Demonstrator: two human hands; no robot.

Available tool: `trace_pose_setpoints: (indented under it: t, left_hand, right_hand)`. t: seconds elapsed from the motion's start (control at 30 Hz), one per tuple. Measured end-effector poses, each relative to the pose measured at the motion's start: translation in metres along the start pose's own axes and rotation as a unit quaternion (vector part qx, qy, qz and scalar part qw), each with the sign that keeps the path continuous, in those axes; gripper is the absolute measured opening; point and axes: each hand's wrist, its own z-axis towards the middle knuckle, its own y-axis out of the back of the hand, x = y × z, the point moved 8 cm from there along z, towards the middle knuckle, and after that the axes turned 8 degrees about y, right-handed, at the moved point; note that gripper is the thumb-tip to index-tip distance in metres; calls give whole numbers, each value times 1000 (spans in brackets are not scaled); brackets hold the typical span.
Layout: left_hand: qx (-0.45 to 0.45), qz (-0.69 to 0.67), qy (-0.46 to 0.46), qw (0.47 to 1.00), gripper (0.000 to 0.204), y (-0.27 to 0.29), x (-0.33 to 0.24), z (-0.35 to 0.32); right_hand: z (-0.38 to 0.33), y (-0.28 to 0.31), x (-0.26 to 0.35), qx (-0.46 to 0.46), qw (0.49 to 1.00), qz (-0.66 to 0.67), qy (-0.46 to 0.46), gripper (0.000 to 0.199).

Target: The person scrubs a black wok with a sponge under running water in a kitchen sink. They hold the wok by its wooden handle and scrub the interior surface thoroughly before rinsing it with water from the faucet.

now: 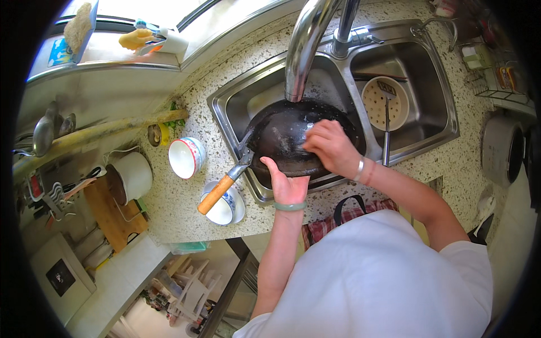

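Note:
A dark wok [279, 132] with a wooden handle [215, 194] lies tilted over the left sink basin, below the tap [297, 73]. My left hand [287, 186] grips its near rim; the thumb shows along the edge and the other fingers are hidden beneath. My right hand [332, 147] presses on the wok's surface with bent, closed fingers. Whitish suds or a pale scrap show by those fingertips, but what they hold, if anything, is hidden. Pale streaks mark the wok's middle.
In the right basin sits a cream perforated basket [369, 115] with a slotted turner [387, 129] leaning across it. Bowls [185, 159] stand on the speckled counter to the left, near a white pot [132, 176]. A wooden cutting board [110, 211] leans farther left.

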Motion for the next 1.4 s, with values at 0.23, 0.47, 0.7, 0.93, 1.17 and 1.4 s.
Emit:
trace_pose_setpoints:
  t: [0.23, 0.47, 0.7, 0.93, 1.17, 1.4]
  left_hand:
    - [-1, -4, 11, 1000, 68, -15, 0, -8]
    - [-11, -6, 11, 1000, 66, 3, 0, 2]
    - [-15, 11, 1, 1000, 70, -12, 0, -5]
    - [-31, 1, 25, 999, 66, 8, -2, 1]
    - [-17, -3, -14, 1000, 66, 1, -3, -3]
    - [19, -13, 7, 1000, 64, 1, -3, -2]
  right_hand:
    - [-48, 25, -34, 27, 998, 7, -58, 15]
    - [11, -18, 18, 43, 997, 31, 51, 21]
    - [-34, 18, -8, 36, 999, -2, -6, 13]
    - [-1, -16, 22, 73, 995, 31, 54, 20]
    - [-30, 6, 10, 40, 999, 16, 11, 17]
    - [-8, -10, 23, 71, 996, 18, 54, 15]
